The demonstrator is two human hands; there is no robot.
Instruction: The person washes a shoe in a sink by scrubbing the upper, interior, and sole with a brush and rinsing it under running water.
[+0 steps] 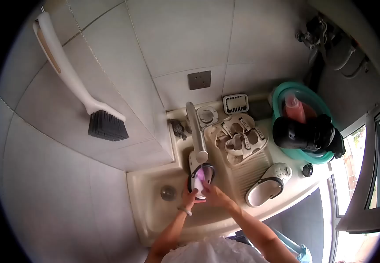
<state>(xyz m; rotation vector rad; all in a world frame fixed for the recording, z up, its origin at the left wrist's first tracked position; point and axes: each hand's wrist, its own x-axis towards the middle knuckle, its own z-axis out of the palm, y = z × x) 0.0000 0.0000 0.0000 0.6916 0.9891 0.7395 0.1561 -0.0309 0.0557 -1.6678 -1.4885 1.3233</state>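
Left hand point(192, 196) grips the clog point(197, 185) under the faucet point(195, 131), on the right side of the sink point(155, 219). Right hand point(213, 194) is at its opening; closure cannot be told. Wet fingers could let it slip.

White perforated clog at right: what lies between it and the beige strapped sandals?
In the head view, only bare ribbed cream washboard separates the clog from the sandals.
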